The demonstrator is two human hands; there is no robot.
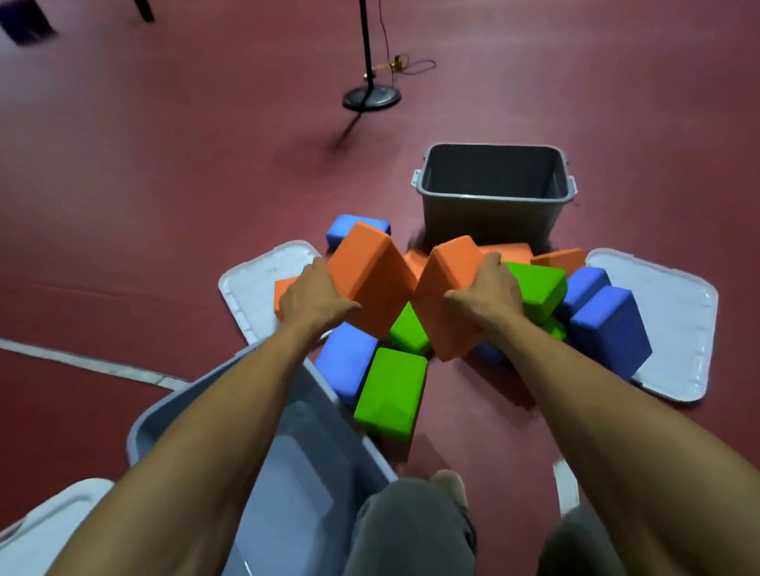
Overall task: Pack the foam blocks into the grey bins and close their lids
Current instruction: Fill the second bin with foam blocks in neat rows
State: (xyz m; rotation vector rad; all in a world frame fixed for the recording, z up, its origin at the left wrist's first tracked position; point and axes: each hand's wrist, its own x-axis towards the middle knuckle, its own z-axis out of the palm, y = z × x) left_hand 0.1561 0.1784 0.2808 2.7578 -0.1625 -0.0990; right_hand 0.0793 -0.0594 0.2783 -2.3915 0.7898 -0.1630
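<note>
over the pile of foam blocks on the red floor (146,203), in the head view, the left hand (317,298) grips the left orange block (369,282) and the right hand (487,297) grips the right orange block (441,302). on each hand the fingers wrap over a block's edge. the two blocks tilt apart at the top, long sides running up and away from the person. the near grey bin (145,428) lies back toward the person's left, under the left forearm, so the left hand is nearer to it. the far grey bin (491,205) stands open beyond the pile. forearms hide part of the near bin, the frame's edge cuts it off, and the blocks seem lifted, though their lower corners are hard to make out.
</note>
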